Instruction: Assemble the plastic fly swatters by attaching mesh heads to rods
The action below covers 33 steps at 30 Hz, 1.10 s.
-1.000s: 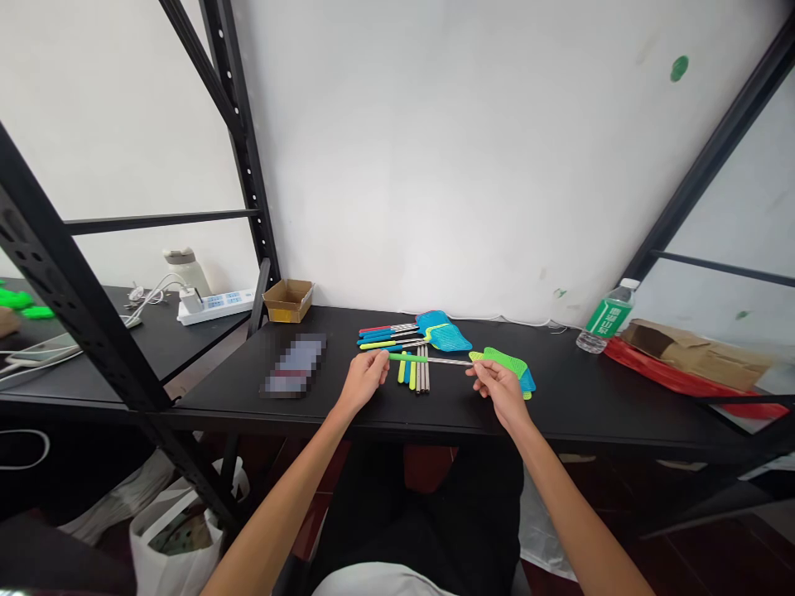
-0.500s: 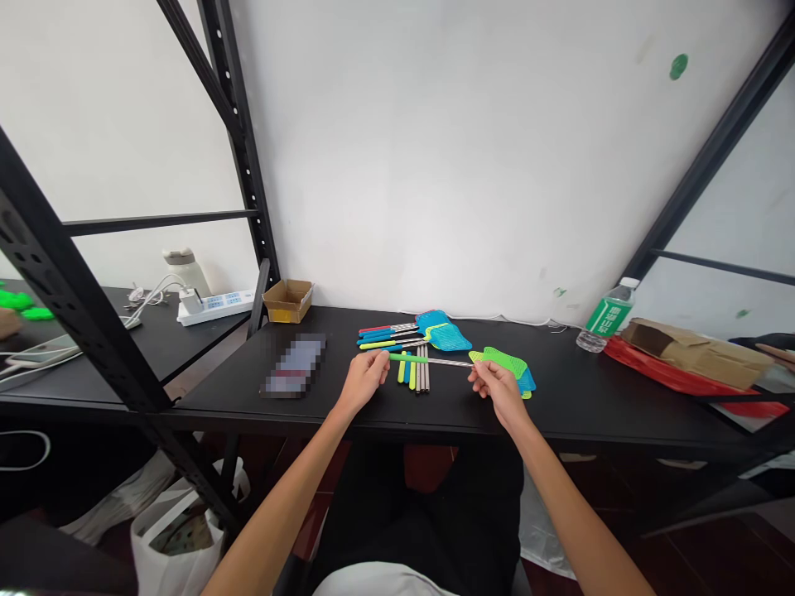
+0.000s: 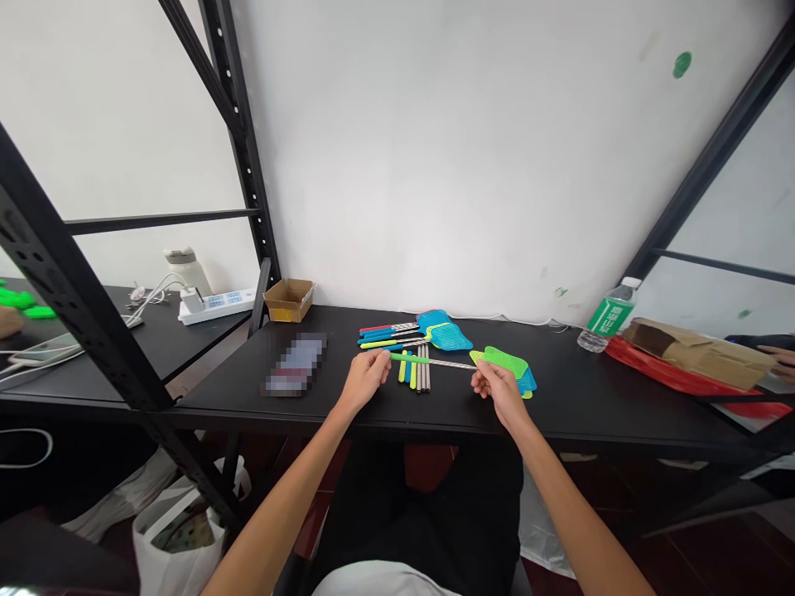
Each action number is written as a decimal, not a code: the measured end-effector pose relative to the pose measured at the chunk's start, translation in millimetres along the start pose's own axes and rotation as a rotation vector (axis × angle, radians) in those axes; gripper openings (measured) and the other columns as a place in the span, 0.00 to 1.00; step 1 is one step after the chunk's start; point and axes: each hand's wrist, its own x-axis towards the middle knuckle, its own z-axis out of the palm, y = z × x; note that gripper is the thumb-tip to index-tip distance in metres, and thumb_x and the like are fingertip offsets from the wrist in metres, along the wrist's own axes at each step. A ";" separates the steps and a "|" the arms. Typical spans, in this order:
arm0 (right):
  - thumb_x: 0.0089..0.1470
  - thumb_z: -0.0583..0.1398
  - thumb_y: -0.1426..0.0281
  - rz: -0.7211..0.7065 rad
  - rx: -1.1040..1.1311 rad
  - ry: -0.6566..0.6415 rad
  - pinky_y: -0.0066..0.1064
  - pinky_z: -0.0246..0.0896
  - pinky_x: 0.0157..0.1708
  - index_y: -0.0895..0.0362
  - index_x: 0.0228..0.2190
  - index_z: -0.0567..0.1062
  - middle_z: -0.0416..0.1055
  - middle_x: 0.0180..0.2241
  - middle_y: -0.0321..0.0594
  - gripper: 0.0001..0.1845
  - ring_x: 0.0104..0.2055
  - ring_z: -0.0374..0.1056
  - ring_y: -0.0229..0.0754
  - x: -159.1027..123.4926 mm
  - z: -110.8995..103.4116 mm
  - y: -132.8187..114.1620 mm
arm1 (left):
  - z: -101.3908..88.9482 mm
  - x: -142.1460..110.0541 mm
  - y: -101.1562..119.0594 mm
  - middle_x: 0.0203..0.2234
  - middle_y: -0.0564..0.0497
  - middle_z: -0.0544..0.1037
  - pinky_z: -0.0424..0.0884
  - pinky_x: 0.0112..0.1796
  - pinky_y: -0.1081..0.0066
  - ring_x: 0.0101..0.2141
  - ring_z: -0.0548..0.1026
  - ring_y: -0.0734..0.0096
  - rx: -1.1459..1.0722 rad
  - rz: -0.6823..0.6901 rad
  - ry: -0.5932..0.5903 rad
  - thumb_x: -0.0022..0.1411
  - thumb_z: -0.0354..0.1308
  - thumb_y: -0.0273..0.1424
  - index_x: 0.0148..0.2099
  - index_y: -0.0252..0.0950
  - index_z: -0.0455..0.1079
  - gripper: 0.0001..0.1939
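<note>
And here's the green-handled rod [image 3: 423, 360] poised over the counter [image 3: 577, 401], fingers of the left hand [image 3: 365, 379] pinching its grip, the right hand's [image 3: 498, 389] its metal end: best keep those 2 holds aligned!

Bright wall [image 3: 484, 165], deep shadow beneath the tabletop [image 3: 590, 397], one pixelated patch [image 3: 295, 364].

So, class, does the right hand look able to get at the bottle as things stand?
Probably, if it lets go first: the right hand holds one end of the rod. Nothing tall stands between it and the bottle, just flat mesh heads.
</note>
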 end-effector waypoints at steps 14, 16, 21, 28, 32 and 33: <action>0.54 0.61 0.48 -0.034 -0.047 -0.016 0.29 0.50 0.18 0.56 0.15 0.67 0.66 0.16 0.38 0.29 0.19 0.58 0.35 -0.1 -1.6 3.6 | -0.1 1.3 -3.6 0.14 0.55 0.64 0.58 0.21 0.74 0.18 0.60 0.76 -0.114 0.007 -0.042 0.64 0.48 0.39 0.26 0.36 0.64 0.17; 0.53 0.61 0.48 -0.017 -0.037 -0.013 0.28 0.49 0.18 0.57 0.19 0.72 0.68 0.19 0.39 0.27 0.20 0.60 0.35 0.1 -1.6 3.4 | -0.2 1.5 -3.9 0.15 0.55 0.64 0.58 0.21 0.74 0.18 0.60 0.76 -0.115 0.000 -0.039 0.63 0.48 0.39 0.26 0.36 0.64 0.17; 0.50 0.64 0.49 -0.031 -0.034 -0.011 0.27 0.48 0.16 0.58 0.30 0.80 0.71 0.23 0.40 0.23 0.20 0.60 0.35 1.3 -2.0 4.1 | -0.6 2.0 -4.8 0.14 0.55 0.64 0.58 0.21 0.74 0.17 0.61 0.76 -0.108 0.004 -0.038 0.64 0.48 0.40 0.25 0.36 0.64 0.18; 0.47 0.67 0.55 -0.038 0.028 0.002 0.25 0.49 0.16 0.57 0.40 0.79 0.78 0.36 0.46 0.22 0.23 0.61 0.34 2.7 -4.6 5.3 | 0.2 1.7 -4.0 0.13 0.55 0.63 0.59 0.23 0.75 0.17 0.61 0.76 -0.061 0.021 -0.050 0.67 0.46 0.43 0.23 0.36 0.61 0.23; 0.46 0.68 0.56 -0.057 0.044 0.005 0.25 0.49 0.16 0.56 0.39 0.78 0.78 0.39 0.47 0.21 0.23 0.63 0.35 4.0 -5.7 6.1 | 0.1 0.8 -4.2 0.12 0.55 0.63 0.59 0.24 0.74 0.18 0.62 0.75 -0.029 0.026 -0.051 0.67 0.45 0.45 0.21 0.36 0.59 0.26; 0.46 0.68 0.56 -0.054 0.045 0.006 0.25 0.49 0.16 0.57 0.38 0.77 0.78 0.39 0.47 0.21 0.23 0.63 0.35 4.1 -5.7 6.2 | 0.1 0.7 -4.4 0.12 0.55 0.63 0.59 0.24 0.74 0.18 0.62 0.75 -0.024 0.023 -0.048 0.67 0.45 0.45 0.20 0.36 0.59 0.26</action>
